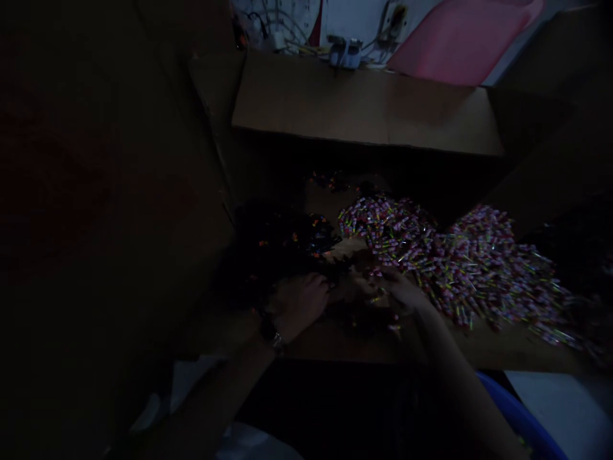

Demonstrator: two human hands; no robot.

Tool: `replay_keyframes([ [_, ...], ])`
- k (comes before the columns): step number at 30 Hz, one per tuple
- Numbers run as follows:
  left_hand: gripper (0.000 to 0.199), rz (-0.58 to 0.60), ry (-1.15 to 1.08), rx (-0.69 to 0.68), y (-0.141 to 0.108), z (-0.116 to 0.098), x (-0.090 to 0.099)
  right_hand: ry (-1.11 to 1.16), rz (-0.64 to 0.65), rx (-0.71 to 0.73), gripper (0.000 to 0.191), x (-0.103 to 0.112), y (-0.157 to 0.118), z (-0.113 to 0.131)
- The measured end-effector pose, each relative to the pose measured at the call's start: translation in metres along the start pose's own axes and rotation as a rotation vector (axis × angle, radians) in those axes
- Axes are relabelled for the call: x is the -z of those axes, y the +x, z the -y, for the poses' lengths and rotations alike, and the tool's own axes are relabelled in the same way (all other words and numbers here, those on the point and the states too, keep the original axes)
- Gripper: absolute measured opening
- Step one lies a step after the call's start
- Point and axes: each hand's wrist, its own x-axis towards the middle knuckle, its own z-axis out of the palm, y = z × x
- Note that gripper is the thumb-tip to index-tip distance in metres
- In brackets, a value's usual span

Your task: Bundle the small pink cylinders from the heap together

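My left hand [302,299], with a watch [272,332] at its wrist, rests at the near edge of a dark pile of small pieces [272,246] with orange spots. Its fingers are bent, and darkness hides whatever lies under them. My right hand [400,287] reaches in at the left side of a large heap of small pink and yellow pieces [483,262]. A few such pieces lie near its fingertips, which are too dim to make out. Between the hands, a strip of brown work surface [352,248] shows.
Behind the piles stands a cardboard flap [364,105]. Beyond it are a grey plug-like device [345,52], cables and a pink plastic container [464,38]. At the lower right, a blue rim [520,415] sits below the table edge, beside a white surface [560,409].
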Motion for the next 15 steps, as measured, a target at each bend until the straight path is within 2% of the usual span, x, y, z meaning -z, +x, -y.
replay_keyframes([
  [3, 0.014, -0.024, -0.028, 0.048, 0.005, 0.004, -0.005, 0.101, 0.101, -0.011, 0.037, -0.015, 0.012, 0.001],
  [6, 0.023, -0.033, -0.029, 0.089, 0.017, 0.009, -0.012, 0.167, 0.213, -0.027, 0.037, -0.035, 0.029, 0.002],
  [9, 0.018, -0.031, -0.031, 0.095, 0.02, 0.011, -0.013, 0.202, 0.217, -0.017, 0.037, -0.05, 0.044, 0.005],
  [12, 0.019, -0.032, -0.081, 0.117, 0.012, 0.01, -0.005, 0.192, 0.143, -0.036, 0.038, -0.05, 0.049, 0.008],
  [15, 0.02, -0.015, -0.176, 0.178, 0.003, 0.008, 0.0, 0.116, 0.234, -0.048, 0.034, -0.041, 0.042, 0.01],
])
